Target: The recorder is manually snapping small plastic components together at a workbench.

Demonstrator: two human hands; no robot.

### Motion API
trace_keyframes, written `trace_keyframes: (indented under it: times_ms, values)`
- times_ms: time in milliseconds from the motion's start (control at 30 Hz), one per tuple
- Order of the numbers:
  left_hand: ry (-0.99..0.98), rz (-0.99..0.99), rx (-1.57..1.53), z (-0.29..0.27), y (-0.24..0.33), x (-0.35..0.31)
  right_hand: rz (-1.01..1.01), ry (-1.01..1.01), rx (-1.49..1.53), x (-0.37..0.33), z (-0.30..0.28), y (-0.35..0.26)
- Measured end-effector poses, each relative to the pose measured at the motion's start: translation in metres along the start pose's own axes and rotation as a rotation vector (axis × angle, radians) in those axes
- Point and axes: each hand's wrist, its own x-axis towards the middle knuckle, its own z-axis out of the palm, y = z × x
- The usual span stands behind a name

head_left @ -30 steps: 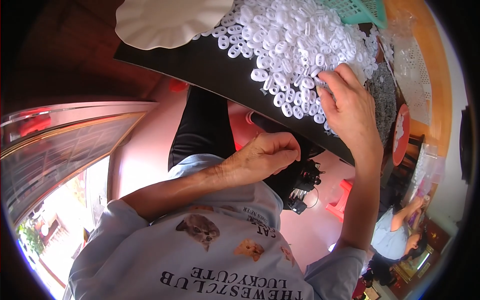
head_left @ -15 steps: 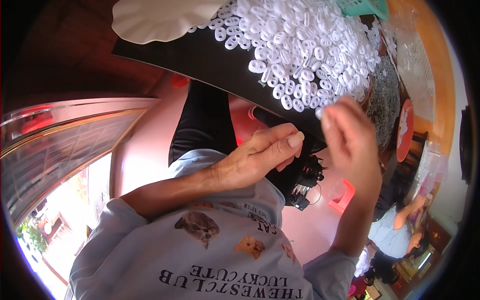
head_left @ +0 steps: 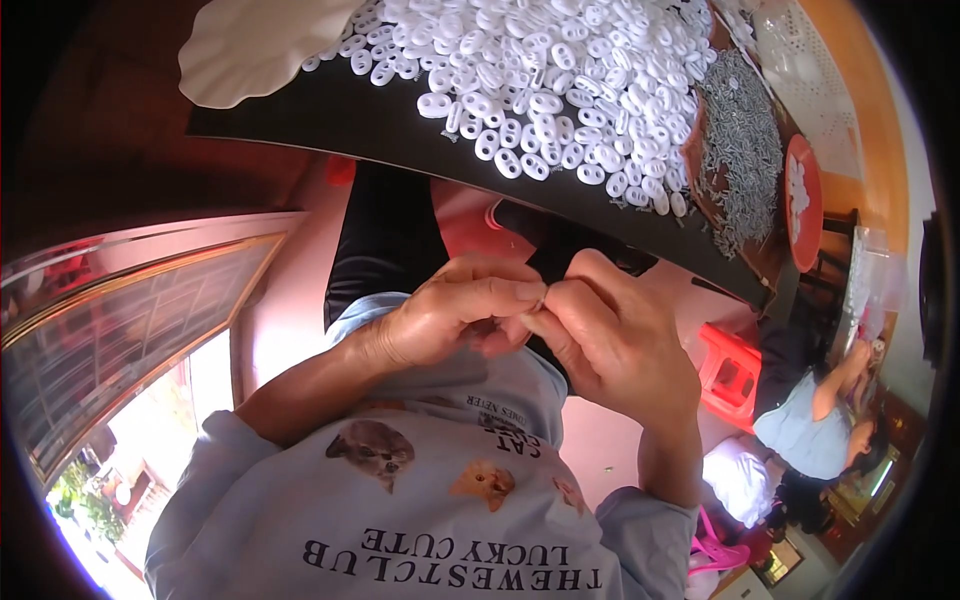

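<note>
My left hand (head_left: 455,312) and my right hand (head_left: 615,335) meet in front of my body, below the table's near edge. Both are closed, thumbs and fingertips pinched together at one spot. Whatever sits between the fingertips is too small and too covered to make out. Beyond them, a big heap of white oval plastic pieces with two holes each (head_left: 545,75) spreads over the dark table (head_left: 330,128). To its right lies a pile of small grey screws (head_left: 742,145).
A cream wavy-edged dish (head_left: 245,50) stands at the table's far left. On the right is a red bowl (head_left: 806,200) with white pieces inside. A red plastic stool (head_left: 728,375) stands on the floor, and another person (head_left: 810,425) sits beyond it.
My right hand has come from the near edge of the white heap, left and toward me, to my left hand. Their fingertips now touch. The whole view has shifted somewhat.
</note>
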Motion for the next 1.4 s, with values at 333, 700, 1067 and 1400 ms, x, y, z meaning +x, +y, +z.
trace_keyframes:
  times_ms: [333,700,1067,1400]
  values:
    - [-0.227,-0.069,-0.284,0.001,-0.019,0.009,0.085,0.141,0.119,-0.018,0.011,0.002]
    - [0.149,0.150,0.113,0.017,-0.016,0.013,0.090,0.156,0.123,-0.029,0.021,0.010]
    - [0.099,0.329,0.499,0.013,-0.020,0.022,0.242,0.143,0.371,-0.041,0.012,0.017]
    - [0.060,0.314,0.682,0.016,-0.015,0.026,0.331,0.120,0.523,-0.050,0.013,0.021]
